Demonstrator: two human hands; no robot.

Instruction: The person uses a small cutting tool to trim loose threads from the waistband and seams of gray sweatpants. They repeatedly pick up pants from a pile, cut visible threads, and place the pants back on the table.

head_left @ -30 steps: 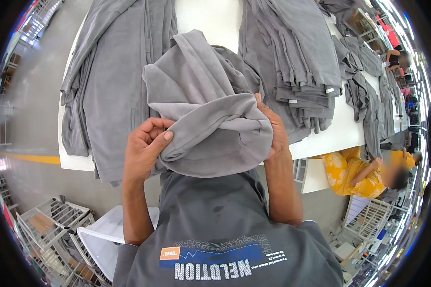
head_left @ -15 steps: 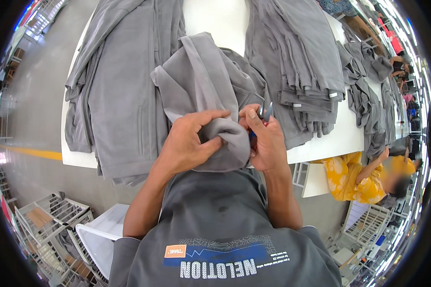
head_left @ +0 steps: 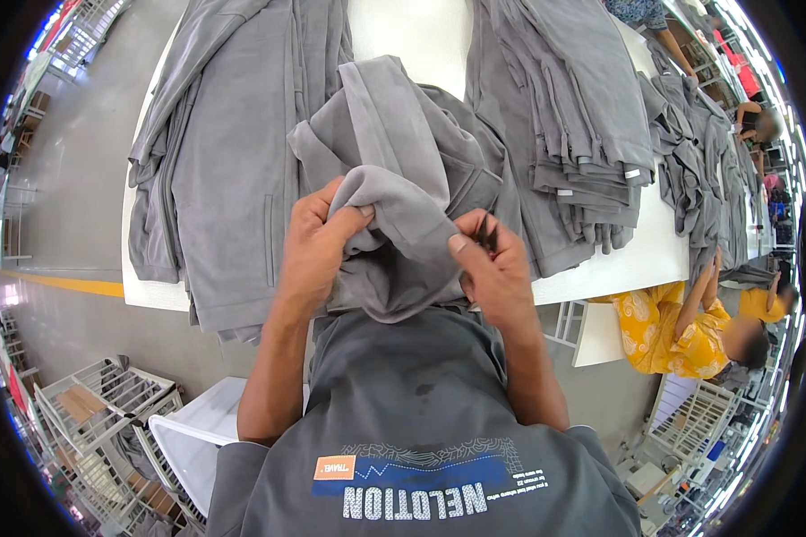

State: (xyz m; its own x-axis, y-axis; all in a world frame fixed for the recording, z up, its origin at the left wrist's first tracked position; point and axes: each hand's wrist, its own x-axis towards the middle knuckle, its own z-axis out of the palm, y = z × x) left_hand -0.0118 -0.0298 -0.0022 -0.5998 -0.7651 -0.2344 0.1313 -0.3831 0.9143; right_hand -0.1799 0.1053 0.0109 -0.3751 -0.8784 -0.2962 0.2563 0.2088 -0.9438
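Note:
A grey garment (head_left: 398, 116) lies bunched in front of me at the table's near edge. My left hand (head_left: 316, 242) is closed on a fold of it, thumb on top. My right hand (head_left: 500, 268) pinches another part of the same cloth between thumb and fingers. A small pair of thread snips (head_left: 486, 234) is tucked in that right hand, dark blades poking up past the fingers. Most of the snips is hidden by the hand. Between both hands the cloth is stretched into a loose loop, its lower part hanging toward my shirt.
Stacked grey garments (head_left: 228, 179) lie to the left on the white table (head_left: 412, 36), and another stack (head_left: 582, 116) to the right. More grey pieces (head_left: 694, 161) lie farther right, near a person in yellow (head_left: 658, 331). A white chair (head_left: 197, 421) stands behind me at left.
My left hand has taken hold of the cloth and raised a fold. My right hand now pinches the garment, the snips turned so their blades show less. The loop between the hands is opened wider.

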